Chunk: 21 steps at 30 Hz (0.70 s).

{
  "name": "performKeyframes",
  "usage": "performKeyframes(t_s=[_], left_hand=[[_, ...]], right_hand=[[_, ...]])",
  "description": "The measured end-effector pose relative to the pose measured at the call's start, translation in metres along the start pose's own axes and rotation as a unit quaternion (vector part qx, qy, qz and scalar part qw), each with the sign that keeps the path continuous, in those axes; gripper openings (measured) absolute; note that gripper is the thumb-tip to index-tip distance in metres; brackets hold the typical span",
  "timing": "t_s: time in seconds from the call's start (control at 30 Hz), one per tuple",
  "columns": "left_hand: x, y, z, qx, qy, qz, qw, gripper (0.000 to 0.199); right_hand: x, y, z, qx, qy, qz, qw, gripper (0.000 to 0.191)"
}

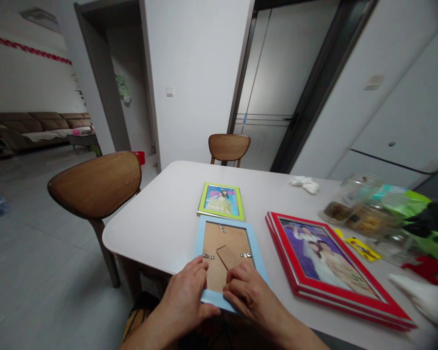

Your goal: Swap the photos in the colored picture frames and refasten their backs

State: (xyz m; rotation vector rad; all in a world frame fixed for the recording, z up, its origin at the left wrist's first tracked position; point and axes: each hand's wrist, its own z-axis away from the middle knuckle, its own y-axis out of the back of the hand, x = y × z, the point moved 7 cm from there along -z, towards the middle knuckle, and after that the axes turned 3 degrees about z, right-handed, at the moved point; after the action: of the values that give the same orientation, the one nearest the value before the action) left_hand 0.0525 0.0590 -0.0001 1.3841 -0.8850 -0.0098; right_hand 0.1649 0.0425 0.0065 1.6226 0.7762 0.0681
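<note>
Near the front edge of the bench [149, 218], the left hand [180, 296] and right hand [248, 291] are holding a blue picture frame [260, 257] face down. Its brown back board [213, 255] is sitting in place, with metal clips [208, 256] showing.

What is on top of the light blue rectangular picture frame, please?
The light blue frame lies back up: tan cardboard backing, metal clips, a fold-out stand. The left hand and right hand cover its near edge, hiding that part.

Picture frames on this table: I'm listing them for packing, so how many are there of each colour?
Green frame: 1
Light blue frame: 1
Red frames: at least 2, stacked
Total: at least 4
</note>
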Motion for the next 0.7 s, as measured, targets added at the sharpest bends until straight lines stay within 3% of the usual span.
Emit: performKeyframes(t_s=[0.27,0.5,0.6,0.7], left_hand=[[-0.003,0.003,-0.002,0.007,-0.018,-0.007,1.0,0.037],[-0.01,0.003,-0.002,0.006,-0.024,-0.011,1.0,0.036],[-0.007,0.004,-0.001,-0.002,-0.021,-0.018,1.0,0.034],[0.005,-0.001,0.0,0.001,-0.018,-0.043,0.999,0.038]], right_hand=[[-0.001,0.003,0.005,0.02,0.007,-0.038,0.999,0.017],[-0.004,0.001,0.003,0.019,0.016,-0.003,1.0,0.022],[-0.003,0.004,0.004,0.031,0.016,-0.031,0.999,0.023],[0.004,0.01,0.004,0.074,-0.031,-0.102,0.992,0.023]])
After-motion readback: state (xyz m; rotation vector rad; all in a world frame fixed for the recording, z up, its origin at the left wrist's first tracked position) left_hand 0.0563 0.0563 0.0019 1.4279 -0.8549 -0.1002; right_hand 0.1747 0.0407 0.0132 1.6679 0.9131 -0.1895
